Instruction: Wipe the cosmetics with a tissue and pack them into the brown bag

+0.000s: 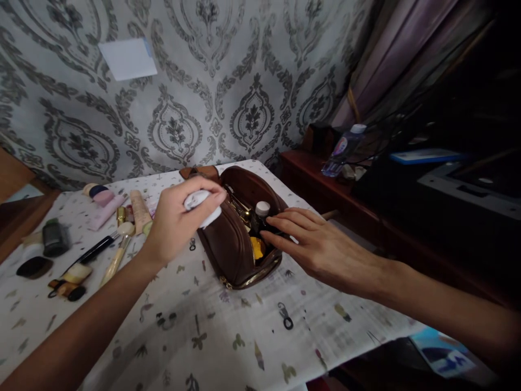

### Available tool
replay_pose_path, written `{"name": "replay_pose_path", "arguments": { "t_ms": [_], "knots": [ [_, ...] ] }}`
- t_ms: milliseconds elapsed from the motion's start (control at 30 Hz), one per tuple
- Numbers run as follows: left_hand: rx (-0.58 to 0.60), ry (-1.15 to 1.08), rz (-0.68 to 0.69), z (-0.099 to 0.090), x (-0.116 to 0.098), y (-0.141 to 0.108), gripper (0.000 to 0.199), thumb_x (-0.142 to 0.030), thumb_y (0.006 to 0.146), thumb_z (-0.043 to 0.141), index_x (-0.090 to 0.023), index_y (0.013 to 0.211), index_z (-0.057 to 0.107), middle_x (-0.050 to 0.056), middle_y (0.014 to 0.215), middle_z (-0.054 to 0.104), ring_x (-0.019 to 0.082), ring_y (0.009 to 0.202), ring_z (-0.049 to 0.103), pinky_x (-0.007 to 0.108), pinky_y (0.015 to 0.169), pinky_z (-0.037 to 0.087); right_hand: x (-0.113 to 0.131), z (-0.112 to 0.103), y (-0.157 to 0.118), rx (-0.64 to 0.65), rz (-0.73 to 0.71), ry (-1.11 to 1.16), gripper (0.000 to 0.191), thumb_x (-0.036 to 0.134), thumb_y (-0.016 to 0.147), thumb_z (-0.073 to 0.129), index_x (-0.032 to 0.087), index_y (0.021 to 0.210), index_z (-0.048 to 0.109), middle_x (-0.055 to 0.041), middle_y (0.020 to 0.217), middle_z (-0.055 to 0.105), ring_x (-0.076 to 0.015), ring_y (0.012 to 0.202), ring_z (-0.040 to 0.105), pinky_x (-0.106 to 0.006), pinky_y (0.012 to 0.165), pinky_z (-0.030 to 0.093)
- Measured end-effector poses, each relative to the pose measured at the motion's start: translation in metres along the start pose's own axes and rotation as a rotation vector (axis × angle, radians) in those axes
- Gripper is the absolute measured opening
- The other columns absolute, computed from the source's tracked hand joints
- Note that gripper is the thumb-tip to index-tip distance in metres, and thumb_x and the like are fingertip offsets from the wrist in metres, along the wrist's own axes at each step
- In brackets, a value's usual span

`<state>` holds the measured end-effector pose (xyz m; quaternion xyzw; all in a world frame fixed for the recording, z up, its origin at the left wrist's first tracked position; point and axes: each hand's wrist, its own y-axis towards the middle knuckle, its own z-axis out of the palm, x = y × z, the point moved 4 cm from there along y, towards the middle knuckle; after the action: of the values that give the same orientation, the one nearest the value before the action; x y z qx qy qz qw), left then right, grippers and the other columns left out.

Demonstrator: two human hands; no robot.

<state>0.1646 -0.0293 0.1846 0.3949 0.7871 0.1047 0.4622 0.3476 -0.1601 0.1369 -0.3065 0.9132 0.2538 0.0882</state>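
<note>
A brown zip-up bag lies unzipped on the patterned white cloth. Inside it show a dark bottle with a white cap, something yellow and some gold-coloured items. My left hand is closed around a small white object, perhaps a crumpled tissue or wrapper, above the bag's left side. My right hand reaches to the bag's right edge, fingers stretched out, their tips beside the dark bottle. Whether those fingertips touch the bottle I cannot tell.
Several cosmetics lie at the left, among them a makeup brush, a pink tube and a dark green-capped bottle. A clear bottle stands on the reddish-brown furniture at the right. Patterned wallpaper rises behind the table.
</note>
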Motion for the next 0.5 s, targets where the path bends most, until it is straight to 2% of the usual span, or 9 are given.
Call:
{"name": "replay_pose_path", "arguments": {
  "t_ms": [133, 233, 300, 367, 433, 500],
  "knots": [
    [0.020, 0.013, -0.164, -0.014, 0.027, -0.042, 0.017, -0.035, 0.087, 0.059, -0.023, 0.083, 0.069, 0.000, 0.085, 0.073, 0.018, 0.081, 0.066, 0.028, 0.078, 0.053, 0.004, -0.010, 0.000, -0.038, 0.048, 0.012, 0.044, -0.002, 0.084, 0.043, 0.013, 0.120, 0.064, -0.0160, 0.117, 0.067, -0.0271, 0.111, 0.059, -0.046, 0.091, 0.053],
    [0.040, 0.015, -0.278, -0.019, 0.053, -0.077, 0.019, -0.036, 0.087, 0.057, -0.021, 0.082, 0.068, 0.001, 0.084, 0.073, 0.019, 0.080, 0.066, 0.028, 0.077, 0.053, 0.015, -0.021, 0.003, -0.158, 0.078, 0.053, 0.039, -0.001, 0.085, 0.045, 0.011, 0.116, 0.063, -0.0161, 0.114, 0.068, -0.0267, 0.109, 0.059, -0.044, 0.089, 0.054],
    [0.043, 0.036, -0.351, -0.022, 0.072, -0.100, 0.019, -0.036, 0.088, 0.056, -0.021, 0.083, 0.068, 0.001, 0.084, 0.073, 0.019, 0.081, 0.067, 0.028, 0.076, 0.053, 0.029, -0.023, 0.005, -0.234, 0.050, 0.143, 0.030, 0.000, 0.087, 0.045, 0.012, 0.108, 0.064, -0.0142, 0.105, 0.070, -0.0243, 0.102, 0.061, -0.039, 0.085, 0.055],
    [0.047, 0.056, -0.393, -0.024, 0.089, -0.122, 0.020, -0.036, 0.089, 0.056, -0.021, 0.084, 0.067, 0.001, 0.085, 0.074, 0.019, 0.082, 0.067, 0.029, 0.078, 0.053, 0.048, -0.017, 0.005, -0.278, -0.004, 0.266, 0.026, 0.003, 0.091, 0.043, 0.014, 0.098, 0.065, -0.0105, 0.093, 0.071, -0.0210, 0.091, 0.063, -0.035, 0.080, 0.055],
    [0.039, 0.059, -0.388, -0.027, 0.104, -0.142, 0.020, -0.035, 0.089, 0.055, -0.020, 0.086, 0.068, 0.002, 0.087, 0.074, 0.019, 0.084, 0.067, 0.030, 0.081, 0.053, 0.070, -0.007, 0.000, -0.308, -0.041, 0.366, 0.030, 0.007, 0.095, 0.038, 0.018, 0.095, 0.066, -0.0088, 0.088, 0.071, -0.0201, 0.087, 0.064, -0.033, 0.076, 0.054],
    [0.001, 0.072, -0.352, -0.032, 0.117, -0.157, 0.021, -0.035, 0.088, 0.055, -0.019, 0.084, 0.068, 0.004, 0.083, 0.073, 0.019, 0.081, 0.067, 0.029, 0.078, 0.052, 0.091, 0.008, -0.012, -0.293, -0.052, 0.413, 0.031, 0.014, 0.098, 0.039, 0.021, 0.103, 0.069, -0.0103, 0.098, 0.072, -0.0230, 0.098, 0.065, -0.036, 0.082, 0.054]
  ]
}}
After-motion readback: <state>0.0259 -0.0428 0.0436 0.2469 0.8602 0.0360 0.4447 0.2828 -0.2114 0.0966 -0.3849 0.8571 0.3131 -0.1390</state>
